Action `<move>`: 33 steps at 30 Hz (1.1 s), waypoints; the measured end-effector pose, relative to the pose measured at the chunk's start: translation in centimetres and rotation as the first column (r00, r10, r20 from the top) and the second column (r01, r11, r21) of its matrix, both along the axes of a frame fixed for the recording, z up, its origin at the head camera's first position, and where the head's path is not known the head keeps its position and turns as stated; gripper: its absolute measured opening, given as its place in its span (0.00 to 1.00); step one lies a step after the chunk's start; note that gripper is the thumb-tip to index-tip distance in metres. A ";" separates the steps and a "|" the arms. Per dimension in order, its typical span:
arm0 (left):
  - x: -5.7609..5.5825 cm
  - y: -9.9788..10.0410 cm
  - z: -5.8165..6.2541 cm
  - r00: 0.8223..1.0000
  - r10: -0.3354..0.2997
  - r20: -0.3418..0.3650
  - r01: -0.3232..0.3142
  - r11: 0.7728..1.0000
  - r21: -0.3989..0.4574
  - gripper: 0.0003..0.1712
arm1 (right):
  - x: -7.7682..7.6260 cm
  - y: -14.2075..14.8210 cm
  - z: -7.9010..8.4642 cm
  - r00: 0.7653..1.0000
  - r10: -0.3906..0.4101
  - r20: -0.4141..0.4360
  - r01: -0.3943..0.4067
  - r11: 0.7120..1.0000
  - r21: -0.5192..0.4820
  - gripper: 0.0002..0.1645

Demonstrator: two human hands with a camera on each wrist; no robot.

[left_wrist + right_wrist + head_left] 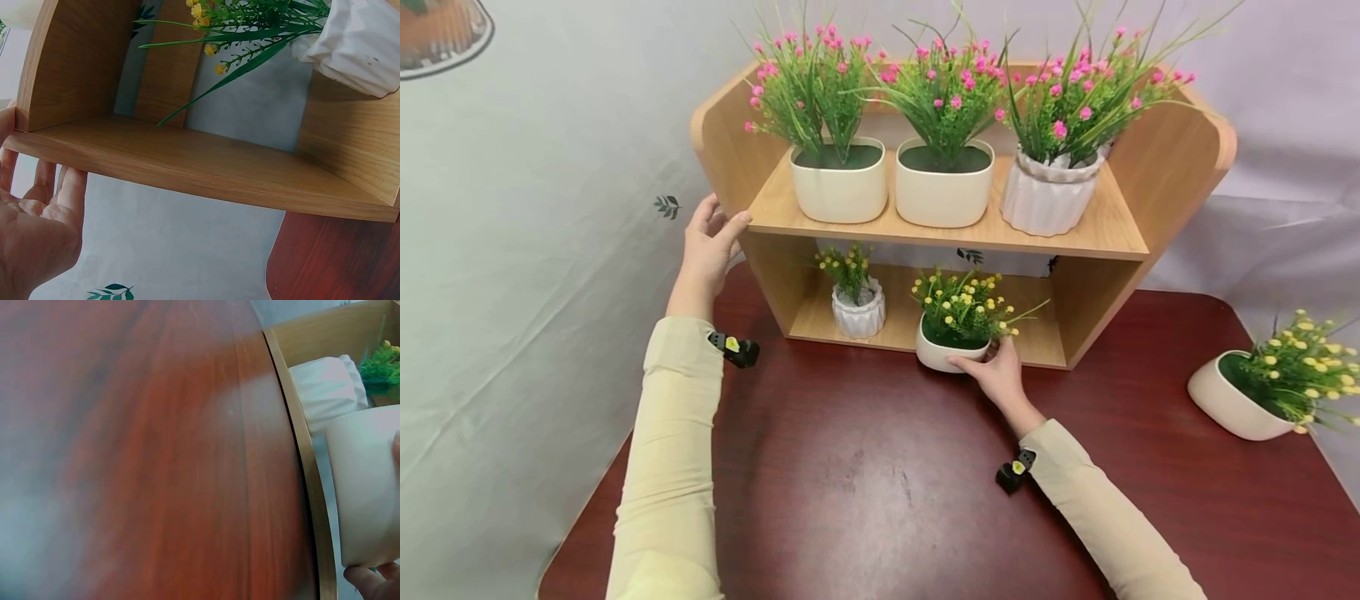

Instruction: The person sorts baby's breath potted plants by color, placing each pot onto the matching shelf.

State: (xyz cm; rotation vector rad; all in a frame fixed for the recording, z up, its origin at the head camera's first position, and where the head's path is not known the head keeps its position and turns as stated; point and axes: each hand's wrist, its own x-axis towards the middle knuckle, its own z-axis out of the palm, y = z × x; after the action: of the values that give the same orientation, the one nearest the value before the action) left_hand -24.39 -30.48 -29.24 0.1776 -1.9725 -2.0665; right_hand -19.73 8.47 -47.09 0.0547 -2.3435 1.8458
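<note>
My left hand (706, 250) grips the wooden shelf (1060, 243) at its left side panel, thumb by the front corner of the upper board and fingers along the outer face. In the left wrist view, the fingers (74, 187) lie against the wood. My right hand (1000, 375) holds an oval white flowerpot (942, 354) with yellow flowers by its right end. This pot is at the front edge of the lower board, tilted slightly towards me. In the right wrist view, the flowerpot (365, 487) hides most of that hand; a fingertip (359, 575) shows at its base.
A fluted white pot (859, 312) with yellow flowers stands left on the lower board. Above are two oval pots (838, 192) (943, 196) and a fluted pot (1048, 200) with pink flowers. Another oval pot (1236, 400) leans on the red-brown table (865, 467) at right.
</note>
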 end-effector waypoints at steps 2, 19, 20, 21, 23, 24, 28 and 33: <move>0.0 0.0 0.0 1.000 -0.005 -0.006 0.005 1.000 0.000 0.28 | -0.3 -0.4 0.0 1.000 -0.009 0.002 0.009 1.000 0.012 0.49; -0.1 0.1 -0.1 1.000 -0.005 -0.017 0.005 1.000 -0.018 0.28 | -2.4 -2.7 -0.1 0.999 -0.017 -0.040 0.023 0.991 0.135 0.50; 0.0 0.1 -0.1 1.000 -0.005 -0.017 0.004 1.000 -0.016 0.28 | -2.5 -2.8 0.0 0.999 -0.018 -0.032 0.023 0.989 0.145 0.50; 0.0 0.1 -0.1 1.000 -0.006 -0.018 0.005 1.000 -0.012 0.28 | -2.6 -2.8 0.0 0.999 -0.018 -0.027 0.022 0.988 0.155 0.50; 0.0 0.0 -0.1 1.000 -0.006 -0.018 0.006 1.000 -0.015 0.28 | -2.8 -3.0 0.1 1.000 -0.014 -0.018 0.017 0.986 0.168 0.50; 0.0 0.0 -0.1 1.000 -0.007 -0.018 0.006 1.000 -0.010 0.28 | -2.9 -3.0 0.1 1.000 -0.011 -0.017 0.014 0.985 0.171 0.50; 0.0 -0.1 -0.1 1.000 -0.003 -0.014 0.002 1.000 -0.014 0.28 | -3.4 -3.4 0.0 1.000 -0.013 -0.019 0.016 0.986 0.166 0.50; -0.1 -0.1 -0.1 1.000 0.003 -0.011 -0.004 1.000 -0.025 0.28 | -3.8 -3.8 0.0 0.999 -0.029 -0.018 0.031 0.991 0.128 0.50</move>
State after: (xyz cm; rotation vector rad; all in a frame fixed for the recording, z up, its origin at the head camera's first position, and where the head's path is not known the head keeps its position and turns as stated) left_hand -24.46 -30.55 -29.32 0.1636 -1.9888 -2.0354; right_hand -23.49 4.67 -47.10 0.0490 -2.4356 1.6733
